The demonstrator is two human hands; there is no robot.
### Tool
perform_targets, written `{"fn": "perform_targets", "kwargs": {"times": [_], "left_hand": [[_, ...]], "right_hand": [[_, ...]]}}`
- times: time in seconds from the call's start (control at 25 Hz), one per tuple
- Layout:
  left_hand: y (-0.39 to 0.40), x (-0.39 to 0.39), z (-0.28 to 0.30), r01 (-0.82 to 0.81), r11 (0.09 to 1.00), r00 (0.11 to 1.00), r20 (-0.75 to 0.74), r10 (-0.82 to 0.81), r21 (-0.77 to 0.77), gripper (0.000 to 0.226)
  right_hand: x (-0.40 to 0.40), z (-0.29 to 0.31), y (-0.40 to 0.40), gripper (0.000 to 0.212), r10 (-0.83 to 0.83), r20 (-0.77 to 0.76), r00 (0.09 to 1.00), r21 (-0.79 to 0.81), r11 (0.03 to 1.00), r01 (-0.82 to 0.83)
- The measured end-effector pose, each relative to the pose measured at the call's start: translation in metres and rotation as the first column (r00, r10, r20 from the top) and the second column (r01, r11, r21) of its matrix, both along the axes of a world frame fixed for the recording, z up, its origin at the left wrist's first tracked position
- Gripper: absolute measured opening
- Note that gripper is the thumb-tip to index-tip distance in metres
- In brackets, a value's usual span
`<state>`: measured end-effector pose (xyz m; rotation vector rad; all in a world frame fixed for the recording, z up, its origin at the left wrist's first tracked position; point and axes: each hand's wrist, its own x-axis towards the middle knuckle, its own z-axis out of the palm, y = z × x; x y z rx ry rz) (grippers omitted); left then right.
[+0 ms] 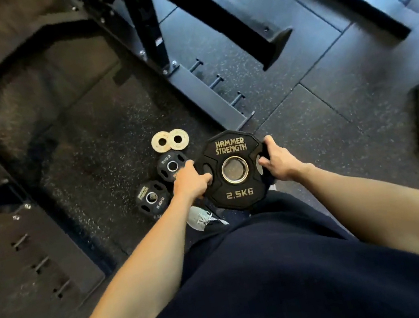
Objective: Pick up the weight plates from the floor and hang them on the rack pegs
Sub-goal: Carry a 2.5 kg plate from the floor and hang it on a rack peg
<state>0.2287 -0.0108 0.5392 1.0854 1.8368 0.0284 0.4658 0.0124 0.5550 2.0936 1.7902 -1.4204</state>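
Lift step in hand. Left hand (191, 183) and right hand (278, 160) grip opposite cut-outs of the black rubber 2.5KG weight plate (234, 170), lower centre. Next, I judge: carry its bore onto a steel rack peg (217, 81), upper centre.

The held plate (234, 170) was black with gold lettering and a silver hub ring. 2 smaller plates (173, 166) (151, 198) on the floor (91, 162) were black too, 2 discs (162, 141) (178, 138) cream. The floor was black flecked with pale specks; the trousers (292, 270) navy, the shoe (199, 218) light grey.
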Motion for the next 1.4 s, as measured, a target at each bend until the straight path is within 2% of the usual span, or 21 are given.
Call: {"fn": "perform_targets", "kwargs": {"times": [0.2,0.32,0.6,0.76,1.0,1.2,1.4], "left_hand": [[0.021,0.081,0.000,0.226,0.974,0.974,-0.005,-0.226,0.023,0.067],[0.025,0.157,-0.004,0.366,0.930,0.931,-0.035,-0.365,0.039,0.061],[0.031,0.346,-0.005,0.505,0.861,0.863,-0.047,-0.503,0.063,0.050],[0.059,0.426,0.006,0.565,0.820,0.825,-0.052,-0.562,0.092,0.044],[0.135,0.505,-0.002,0.581,0.809,0.814,-0.092,-0.574,0.091,0.039],[0.235,0.570,-0.018,0.606,0.791,0.796,-0.063,-0.602,0.085,0.040],[0.349,0.644,0.000,0.611,0.784,0.791,-0.051,-0.610,0.104,0.030]], "right_hand": [[0.084,0.005,-0.034,0.022,-0.187,-0.020,0.982,0.024,0.982,0.187],[0.155,0.004,-0.057,0.022,-0.306,-0.002,0.952,0.014,0.952,0.306],[0.330,0.007,-0.082,0.021,-0.423,0.012,0.906,-0.005,0.906,0.423],[0.405,0.014,-0.072,0.023,-0.492,0.028,0.870,0.012,0.871,0.492],[0.475,0.009,-0.004,0.025,-0.561,0.014,0.827,-0.016,0.827,0.562],[0.538,-0.002,0.089,0.024,-0.579,0.019,0.815,-0.009,0.815,0.580],[0.611,0.009,0.199,0.022,-0.627,0.001,0.779,-0.002,0.779,0.627]]}}
